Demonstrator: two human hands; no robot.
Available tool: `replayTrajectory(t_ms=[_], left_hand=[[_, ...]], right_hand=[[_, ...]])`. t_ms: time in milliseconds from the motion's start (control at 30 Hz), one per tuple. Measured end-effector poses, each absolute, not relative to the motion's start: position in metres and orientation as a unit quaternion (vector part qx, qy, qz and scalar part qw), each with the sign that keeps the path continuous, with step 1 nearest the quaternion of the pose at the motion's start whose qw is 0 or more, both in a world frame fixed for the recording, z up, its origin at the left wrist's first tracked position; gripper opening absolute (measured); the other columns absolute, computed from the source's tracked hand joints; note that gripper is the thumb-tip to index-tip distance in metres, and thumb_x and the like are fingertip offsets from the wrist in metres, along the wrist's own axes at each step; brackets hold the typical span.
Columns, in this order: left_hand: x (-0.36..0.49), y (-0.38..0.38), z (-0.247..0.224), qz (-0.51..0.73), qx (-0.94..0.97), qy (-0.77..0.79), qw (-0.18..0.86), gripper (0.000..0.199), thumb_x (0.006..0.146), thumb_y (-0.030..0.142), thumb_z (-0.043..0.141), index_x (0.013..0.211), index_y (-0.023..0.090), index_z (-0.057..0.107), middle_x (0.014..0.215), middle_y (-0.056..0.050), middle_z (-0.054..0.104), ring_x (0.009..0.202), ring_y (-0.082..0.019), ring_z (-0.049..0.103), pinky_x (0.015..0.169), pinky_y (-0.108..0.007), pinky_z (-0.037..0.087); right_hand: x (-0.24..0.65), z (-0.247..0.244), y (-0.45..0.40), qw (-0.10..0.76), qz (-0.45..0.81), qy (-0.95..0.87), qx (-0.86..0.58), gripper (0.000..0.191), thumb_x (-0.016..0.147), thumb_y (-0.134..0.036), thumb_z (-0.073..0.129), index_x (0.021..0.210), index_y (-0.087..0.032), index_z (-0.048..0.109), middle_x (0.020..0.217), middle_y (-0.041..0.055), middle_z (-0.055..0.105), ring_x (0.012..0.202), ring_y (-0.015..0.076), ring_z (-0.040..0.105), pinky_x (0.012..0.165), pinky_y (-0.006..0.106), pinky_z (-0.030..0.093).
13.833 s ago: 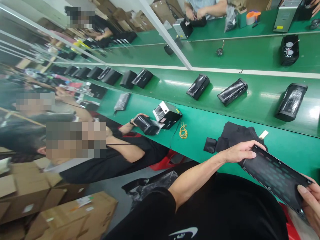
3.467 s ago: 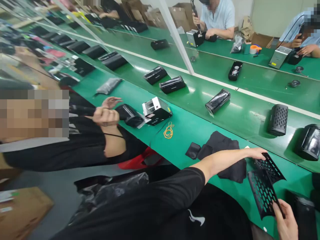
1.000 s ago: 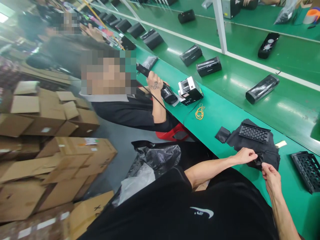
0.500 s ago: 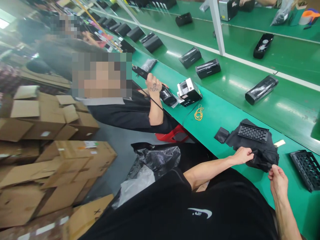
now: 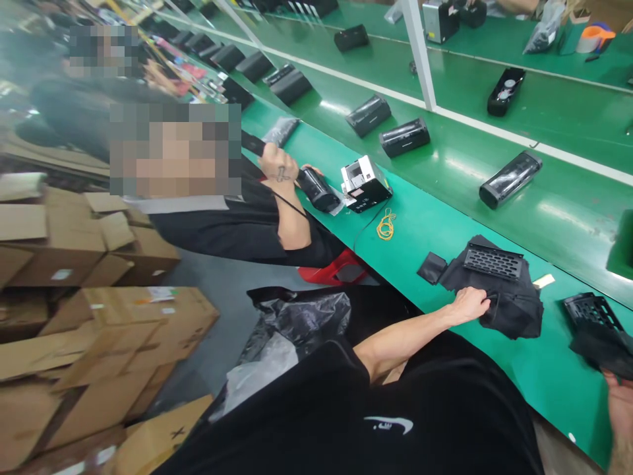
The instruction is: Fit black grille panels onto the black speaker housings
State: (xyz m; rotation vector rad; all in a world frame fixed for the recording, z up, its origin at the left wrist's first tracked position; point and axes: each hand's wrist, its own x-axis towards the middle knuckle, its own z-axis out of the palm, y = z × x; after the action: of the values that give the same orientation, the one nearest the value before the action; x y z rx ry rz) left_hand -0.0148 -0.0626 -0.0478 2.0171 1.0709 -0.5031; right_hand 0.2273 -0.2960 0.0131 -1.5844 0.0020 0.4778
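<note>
My left hand is closed on the edge of a pile of black cloth pieces lying on the green bench. On top of that pile rests a black perforated grille. Off to the right, my right hand pinches a single black cloth piece. This piece hangs over part of a second black slotted grille, and whether it touches the grille I cannot tell. A small folded black cloth sits left of the pile.
Several black speakers, one nearest, stand on the green conveyor beyond the bench. A box and yellow rubber bands lie to the left. A co-worker's hand grips a dark tool beside a speaker. Cardboard boxes fill the floor.
My right hand has moved away to the right, carrying one cloth piece from the pile to above the second grille. My left hand stays at the pile. The view has shifted slightly.
</note>
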Motion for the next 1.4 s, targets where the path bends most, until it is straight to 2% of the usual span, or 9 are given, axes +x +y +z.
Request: replayTrajectory(t_ms=[133, 200, 367, 533, 633, 733, 867, 1100, 1400], left_hand=[[-0.012, -0.055, -0.021, -0.186, 0.798, 0.430, 0.380, 0.051, 0.099, 0.060, 0.059, 0.114, 0.013, 0.074, 0.119, -0.022, 0.077, 0.124, -0.041, 0.070, 0.109, -0.058, 0.050], [-0.004, -0.055, -0.007, -0.125, 0.766, 0.398, 0.489, 0.058, 0.094, 0.065, 0.067, 0.127, 0.017, 0.069, 0.127, -0.019, 0.076, 0.129, -0.037, 0.068, 0.113, -0.056, 0.049], [0.018, -0.066, 0.002, -0.034, 0.484, 0.210, 0.849, 0.057, 0.082, 0.050, 0.087, 0.127, 0.018, 0.070, 0.126, -0.010, 0.076, 0.120, -0.026, 0.072, 0.106, -0.042, 0.057], [0.008, -0.060, -0.003, -0.018, 0.220, 0.263, 0.939, 0.029, 0.090, 0.034, 0.074, 0.106, 0.010, 0.074, 0.094, -0.011, 0.079, 0.085, -0.025, 0.078, 0.091, -0.052, 0.063], [-0.002, -0.051, -0.001, -0.035, 0.177, 0.230, 0.956, 0.026, 0.085, 0.024, 0.074, 0.107, 0.009, 0.074, 0.093, -0.014, 0.080, 0.088, -0.028, 0.079, 0.089, -0.052, 0.064], [-0.010, -0.041, 0.000, -0.034, 0.202, 0.248, 0.947, 0.024, 0.082, 0.023, 0.076, 0.103, 0.010, 0.075, 0.090, -0.013, 0.080, 0.090, -0.027, 0.079, 0.089, -0.046, 0.064], [-0.024, -0.017, -0.004, -0.006, 0.354, 0.299, 0.886, 0.033, 0.089, 0.041, 0.075, 0.105, 0.012, 0.074, 0.096, -0.011, 0.080, 0.096, -0.026, 0.077, 0.091, -0.042, 0.061], [-0.030, 0.032, -0.023, -0.081, 0.787, 0.415, 0.450, 0.041, 0.105, 0.051, 0.050, 0.084, 0.020, 0.068, 0.090, -0.008, 0.074, 0.101, -0.030, 0.074, 0.091, -0.039, 0.054], [-0.025, 0.048, -0.059, -0.079, 0.795, 0.480, 0.362, 0.046, 0.102, 0.046, 0.059, 0.142, 0.024, 0.053, 0.132, -0.012, 0.060, 0.119, -0.029, 0.064, 0.100, -0.044, 0.053]], right_hand=[[0.204, 0.028, -0.275, 0.680, 0.203, 0.034, -0.703, 0.038, 0.060, -0.038, 0.088, 0.078, -0.025, 0.057, 0.081, -0.0003, 0.061, 0.077, 0.0250, 0.061, 0.081, 0.057, 0.055], [0.183, 0.034, -0.260, 0.639, 0.231, -0.010, -0.733, 0.041, 0.064, -0.046, 0.090, 0.082, -0.024, 0.061, 0.085, 0.0003, 0.063, 0.079, 0.0225, 0.061, 0.082, 0.049, 0.055], [0.130, 0.045, -0.227, 0.467, 0.303, -0.259, -0.789, 0.047, 0.078, -0.071, 0.076, 0.087, -0.025, 0.075, 0.114, 0.0117, 0.070, 0.108, 0.0331, 0.064, 0.100, 0.050, 0.050], [0.135, 0.031, -0.223, 0.539, 0.273, -0.090, -0.792, 0.052, 0.077, -0.068, 0.081, 0.109, -0.028, 0.073, 0.114, 0.0096, 0.072, 0.110, 0.0323, 0.066, 0.103, 0.050, 0.049], [0.143, 0.015, -0.214, 0.554, 0.504, 0.025, -0.662, 0.073, 0.075, -0.084, 0.071, 0.118, -0.025, 0.072, 0.118, 0.0160, 0.073, 0.111, 0.0375, 0.069, 0.093, 0.056, 0.055], [0.138, 0.007, -0.199, 0.502, 0.651, 0.055, -0.566, 0.073, 0.078, -0.086, 0.065, 0.114, -0.022, 0.075, 0.116, 0.0207, 0.075, 0.105, 0.0401, 0.072, 0.088, 0.060, 0.057], [0.131, 0.004, -0.181, 0.517, 0.595, 0.023, -0.614, 0.056, 0.068, -0.059, 0.089, 0.108, -0.023, 0.075, 0.109, 0.0141, 0.078, 0.099, 0.0355, 0.074, 0.087, 0.054, 0.059], [0.165, -0.035, -0.121, 0.389, 0.420, -0.169, -0.803, 0.061, 0.064, -0.074, 0.079, 0.095, -0.022, 0.071, 0.086, 0.0095, 0.074, 0.087, 0.0346, 0.069, 0.089, 0.052, 0.055], [0.210, -0.071, -0.100, 0.218, 0.287, -0.295, -0.885, 0.060, 0.068, -0.073, 0.069, 0.103, -0.024, 0.068, 0.092, 0.0100, 0.067, 0.090, 0.0347, 0.060, 0.095, 0.058, 0.046]])
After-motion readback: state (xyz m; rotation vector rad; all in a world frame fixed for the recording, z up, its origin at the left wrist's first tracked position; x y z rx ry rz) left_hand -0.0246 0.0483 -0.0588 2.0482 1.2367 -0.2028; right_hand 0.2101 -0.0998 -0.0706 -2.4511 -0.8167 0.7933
